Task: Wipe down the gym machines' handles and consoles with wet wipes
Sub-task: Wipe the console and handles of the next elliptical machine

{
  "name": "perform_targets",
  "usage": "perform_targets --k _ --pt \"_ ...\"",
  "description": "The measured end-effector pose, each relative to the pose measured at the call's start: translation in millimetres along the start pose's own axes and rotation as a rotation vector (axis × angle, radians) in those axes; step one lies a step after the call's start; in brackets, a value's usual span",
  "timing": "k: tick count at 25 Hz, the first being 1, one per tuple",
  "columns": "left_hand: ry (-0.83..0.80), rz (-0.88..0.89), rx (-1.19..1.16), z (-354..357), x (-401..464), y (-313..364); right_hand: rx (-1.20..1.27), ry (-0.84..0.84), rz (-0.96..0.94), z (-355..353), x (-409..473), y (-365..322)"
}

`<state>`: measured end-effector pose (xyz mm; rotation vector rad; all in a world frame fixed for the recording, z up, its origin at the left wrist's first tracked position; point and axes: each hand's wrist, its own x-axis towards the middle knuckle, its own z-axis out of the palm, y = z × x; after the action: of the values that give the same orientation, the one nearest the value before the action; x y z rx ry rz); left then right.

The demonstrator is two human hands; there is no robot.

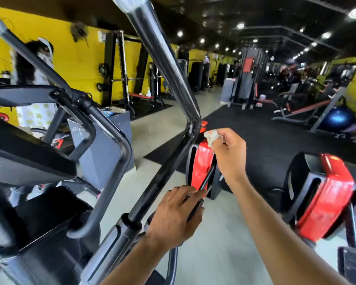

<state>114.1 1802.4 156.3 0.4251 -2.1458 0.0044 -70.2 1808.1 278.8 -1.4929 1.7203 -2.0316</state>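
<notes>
Wipe (211, 137) just right of bent handlebar (174, 83), bar running steeply upward.
Right hand (229, 153) nearer, pinching wipe; left hand (176, 214) lower, gripping dark flat object (203, 182).

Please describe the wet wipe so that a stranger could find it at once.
Start at the long chrome-and-black bent handle bar of the near machine. Just right of its bend, the right hand pinches a small crumpled white wet wipe. It is the only pale, soft thing among black and red parts.
</notes>
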Motion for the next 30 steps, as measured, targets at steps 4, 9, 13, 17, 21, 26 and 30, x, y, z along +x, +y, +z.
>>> perform_targets --k 4,9,13,17,21,26,30 --pt "-0.140 -0.143 -0.127 36.0 -1.8 -3.1 -0.017 0.018 0.011 -10.4 -12.3 19.1" --pt "-0.312 -0.359 -0.268 115.7 10.3 -19.5 -0.087 -0.025 0.170 -55.2 -36.7 97.2" --pt "-0.459 -0.344 -0.333 199.3 26.7 -20.0 -0.144 0.058 0.304 -110.2 -46.2 168.3" --pt "-0.648 -0.366 -0.302 286.3 53.1 -8.0 -0.089 0.262 0.504 -154.1 -45.4 224.2" --pt "-0.805 -0.363 -0.300 353.4 80.5 8.6 -0.123 0.328 0.563 -177.5 -43.6 256.9" --pt "-0.949 -0.288 -0.324 440.5 107.3 26.6 -0.144 0.455 0.662 -212.0 -44.3 289.8" --pt "-1.002 -0.145 -0.368 507.4 145.8 40.0 -0.225 0.503 0.690 -235.9 -34.1 326.1"
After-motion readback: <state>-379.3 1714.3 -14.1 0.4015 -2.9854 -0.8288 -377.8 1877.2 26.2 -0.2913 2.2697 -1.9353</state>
